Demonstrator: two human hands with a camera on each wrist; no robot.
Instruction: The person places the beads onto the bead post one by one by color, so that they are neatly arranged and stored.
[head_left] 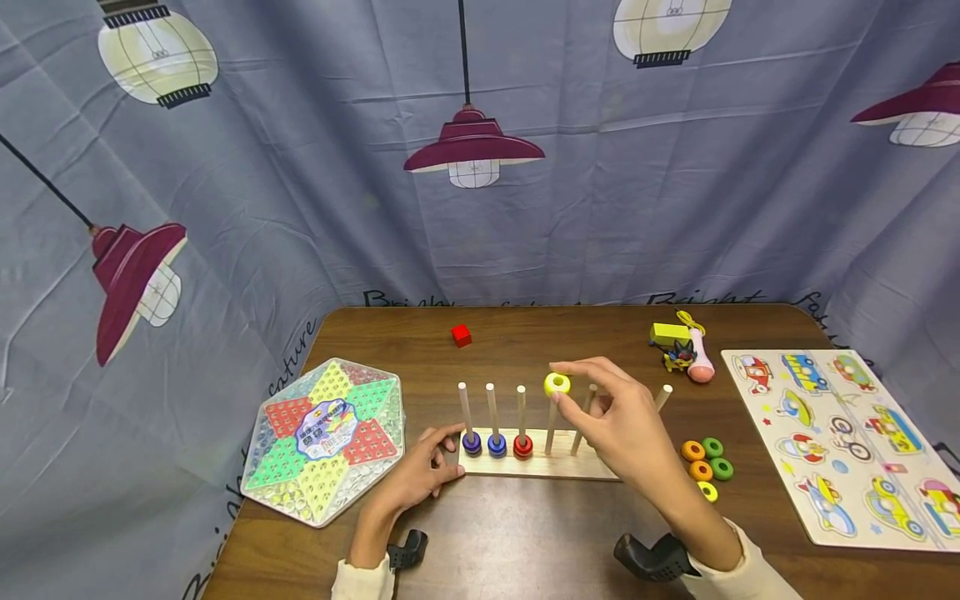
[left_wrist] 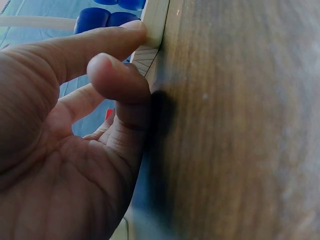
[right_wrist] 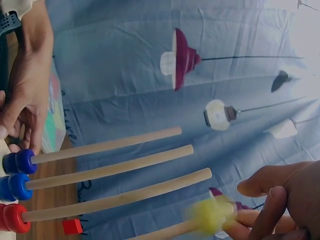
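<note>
My right hand (head_left: 626,421) pinches a yellow ring (head_left: 557,384) between thumb and index finger, at the top of the fourth peg of a wooden peg stand (head_left: 540,466). In the right wrist view the yellow ring (right_wrist: 212,215) is blurred and overlaps the peg's upper end. My left hand (head_left: 422,467) grips the stand's left end with thumb and index finger; its curled fingers (left_wrist: 122,82) rest by the corner. The first three pegs carry dark blue rings (head_left: 472,443), blue rings (head_left: 497,446) and red rings (head_left: 522,447) at their bases.
Loose orange rings (head_left: 701,472), green rings (head_left: 722,468) and a yellow ring (head_left: 707,492) lie right of the stand. A puzzle board (head_left: 847,450) is at far right, a Chinese checkers board (head_left: 326,442) at left. Behind are a red cube (head_left: 461,336) and a pink toy microphone (head_left: 701,367).
</note>
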